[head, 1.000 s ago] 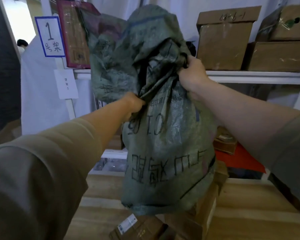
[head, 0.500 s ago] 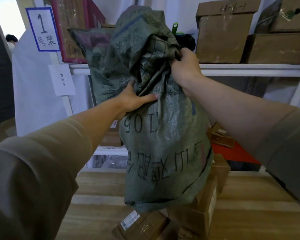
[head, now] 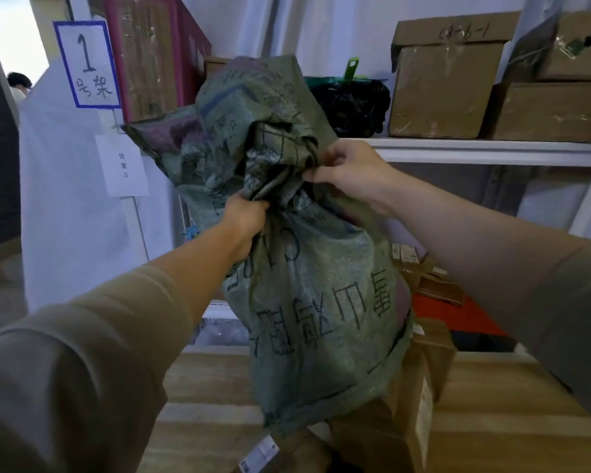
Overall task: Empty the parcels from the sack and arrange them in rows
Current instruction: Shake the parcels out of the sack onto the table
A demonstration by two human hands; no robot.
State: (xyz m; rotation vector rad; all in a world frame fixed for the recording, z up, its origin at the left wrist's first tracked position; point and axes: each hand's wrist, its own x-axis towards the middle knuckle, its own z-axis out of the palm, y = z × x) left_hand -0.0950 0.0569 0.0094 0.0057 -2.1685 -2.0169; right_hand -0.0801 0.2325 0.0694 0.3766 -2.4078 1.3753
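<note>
A green woven sack [head: 318, 302] with black printed characters hangs upside down in front of me, held up in the air. My left hand [head: 244, 220] grips a bunch of its fabric at mid height. My right hand [head: 347, 172] pinches the gathered fabric a little higher and to the right. Brown cardboard parcels [head: 413, 411] lie under the sack's lower end on the wooden floor [head: 509, 404]; one with a white label [head: 280, 455] shows at the bottom edge. Whatever remains inside the sack is hidden.
A white shelf [head: 492, 151] behind the sack carries cardboard boxes [head: 444, 83], a black bag [head: 352, 107] and a red-framed box [head: 151, 56]. A sign with "1" [head: 87, 64] hangs at the left. Lower right, small boxes [head: 434, 281] lie on a red surface. A person stands far left.
My left hand went from flat on the sack to a closed grip on bunched fabric. The right hand shifted its hold lower on the gathered part, and the sack sits lower in view.
</note>
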